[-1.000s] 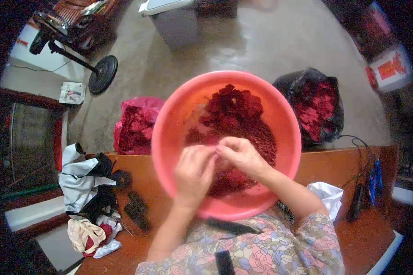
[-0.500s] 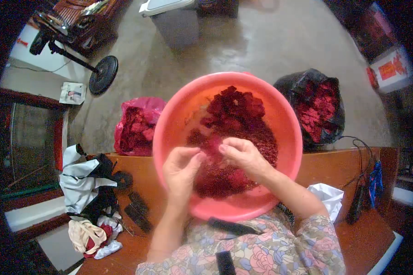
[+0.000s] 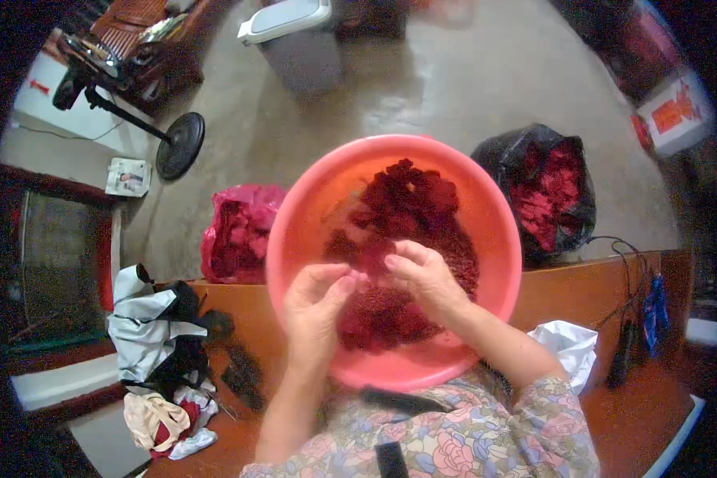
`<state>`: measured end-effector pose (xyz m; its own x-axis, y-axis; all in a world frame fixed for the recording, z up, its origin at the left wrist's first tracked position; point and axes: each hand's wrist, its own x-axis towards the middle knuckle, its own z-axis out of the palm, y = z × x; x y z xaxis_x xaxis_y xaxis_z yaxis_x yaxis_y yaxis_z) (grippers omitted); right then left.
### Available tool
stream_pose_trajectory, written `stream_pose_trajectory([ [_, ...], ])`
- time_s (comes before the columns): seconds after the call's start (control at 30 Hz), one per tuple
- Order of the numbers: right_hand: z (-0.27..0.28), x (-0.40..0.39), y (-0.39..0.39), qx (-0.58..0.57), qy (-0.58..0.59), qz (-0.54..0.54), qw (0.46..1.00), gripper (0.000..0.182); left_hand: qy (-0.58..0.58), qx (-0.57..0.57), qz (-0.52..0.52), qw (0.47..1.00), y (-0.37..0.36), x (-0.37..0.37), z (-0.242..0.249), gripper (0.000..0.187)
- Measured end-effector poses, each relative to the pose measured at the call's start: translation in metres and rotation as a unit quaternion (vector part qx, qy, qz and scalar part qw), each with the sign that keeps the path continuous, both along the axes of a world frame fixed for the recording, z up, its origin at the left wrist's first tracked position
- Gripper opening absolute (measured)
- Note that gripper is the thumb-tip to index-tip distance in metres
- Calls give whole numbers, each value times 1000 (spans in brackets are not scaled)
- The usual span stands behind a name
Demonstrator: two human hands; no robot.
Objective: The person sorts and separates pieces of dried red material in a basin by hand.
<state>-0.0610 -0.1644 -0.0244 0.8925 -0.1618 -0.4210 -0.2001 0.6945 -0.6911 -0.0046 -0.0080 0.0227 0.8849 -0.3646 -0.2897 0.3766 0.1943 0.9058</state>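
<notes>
A large pink-orange plastic basin [image 3: 502, 199] rests at my lap. Inside it lie dark red, ruffled clumps [image 3: 406, 195] that look like flower heads, with finer red bits [image 3: 382, 307] below them. Over the middle of the basin, my left hand [image 3: 315, 307] pinches thumb and forefinger together near a small pale pink bit. Close beside it, my right hand [image 3: 430, 279] is also closed in a pinch, at the edge of a red piece [image 3: 374, 259]. Exactly what each fingertip holds is blurred.
On the left stands a pink bag [image 3: 243, 235] of red clumps; a black bag [image 3: 546, 191] of the same is on the right. Clothes [image 3: 151, 319] lie on the wooden bench [image 3: 597, 291]. Farther off are a lidded grey bin [image 3: 299, 56] and a round stand base [image 3: 181, 146].
The view has tilted slightly, so the surroundings sit a little lower. My hands stay close together over the basin, with small finger movements; the left fingertips have shifted slightly toward the right hand.
</notes>
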Motion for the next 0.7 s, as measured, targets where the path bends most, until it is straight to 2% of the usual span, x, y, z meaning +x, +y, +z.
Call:
stream_pose_trajectory([
  [0.2,6,-2,4,7,-4,-48,999,15,-31,7,-6,999,-12,3,1,14],
  [0.3,11,-3,6,22,2,-74,997,16,-34,3,25,999,-23,3,-7,13],
  [0.37,6,-4,6,26,10,-84,996,16,9,-11,1,1000,-24,3,-19,12],
  [0.5,-3,-5,7,17,-20,-59,998,17,59,-29,-55,996,-19,4,-41,13],
  [0.63,-6,-3,12,-17,-34,-34,999,16,-25,62,-28,997,-18,6,-36,13],
  [0.7,-2,-2,12,-42,-35,-13,998,14,-30,55,-18,998,-20,5,-27,13],
])
